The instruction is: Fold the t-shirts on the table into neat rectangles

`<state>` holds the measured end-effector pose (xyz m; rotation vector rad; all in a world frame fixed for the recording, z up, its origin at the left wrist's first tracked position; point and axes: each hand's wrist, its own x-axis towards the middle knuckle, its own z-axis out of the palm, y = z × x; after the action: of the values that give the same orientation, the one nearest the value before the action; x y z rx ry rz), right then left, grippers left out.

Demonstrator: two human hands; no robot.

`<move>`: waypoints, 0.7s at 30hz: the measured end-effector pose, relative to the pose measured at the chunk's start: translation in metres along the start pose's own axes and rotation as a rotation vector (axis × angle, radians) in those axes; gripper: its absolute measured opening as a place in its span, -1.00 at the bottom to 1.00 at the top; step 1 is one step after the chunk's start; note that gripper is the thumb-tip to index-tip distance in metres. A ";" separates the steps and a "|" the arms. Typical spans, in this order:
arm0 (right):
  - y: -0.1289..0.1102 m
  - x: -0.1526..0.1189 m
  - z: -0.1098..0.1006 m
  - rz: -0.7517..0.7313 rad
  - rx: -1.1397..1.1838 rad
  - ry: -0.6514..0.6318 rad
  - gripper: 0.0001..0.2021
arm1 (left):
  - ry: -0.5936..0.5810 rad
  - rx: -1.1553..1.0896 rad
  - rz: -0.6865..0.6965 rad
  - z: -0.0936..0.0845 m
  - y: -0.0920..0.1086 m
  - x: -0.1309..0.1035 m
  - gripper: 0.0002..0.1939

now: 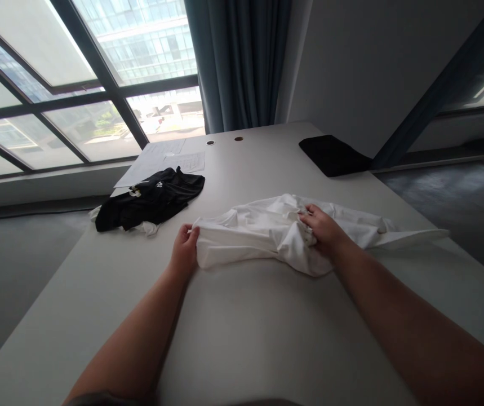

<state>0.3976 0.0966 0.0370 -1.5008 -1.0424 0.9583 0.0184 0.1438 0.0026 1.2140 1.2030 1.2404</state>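
Observation:
A white shirt lies loosely bunched across the white table, its folds spread out to the right. My left hand pinches the shirt's left end between thumb and fingers. Farther right, my right hand grips a gathered part near the middle of the cloth. The fabric between the two hands is drawn out sideways, with creases running along it. What lies under my right palm is hidden.
A crumpled black garment with white bits lies at the left, by some printed papers. At the far right edge sits a flat black item. Two round cable holes are near the back edge. Behind stand windows and a blue curtain.

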 end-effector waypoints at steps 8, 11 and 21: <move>0.006 0.010 -0.031 -0.577 -0.579 0.526 -0.64 | 0.203 0.647 0.458 -0.024 0.005 0.015 -0.80; -0.008 -0.010 -0.012 -0.825 -0.721 0.296 -0.71 | -0.237 0.840 0.718 -0.003 0.019 -0.009 -0.81; 0.012 -0.023 0.026 -0.709 -0.873 -0.396 -0.71 | -0.737 0.930 0.661 0.027 0.019 -0.031 -0.76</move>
<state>0.3675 0.0813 0.0218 -1.4062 -2.2860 0.2661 0.0460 0.1131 0.0214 2.6188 0.8043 0.4646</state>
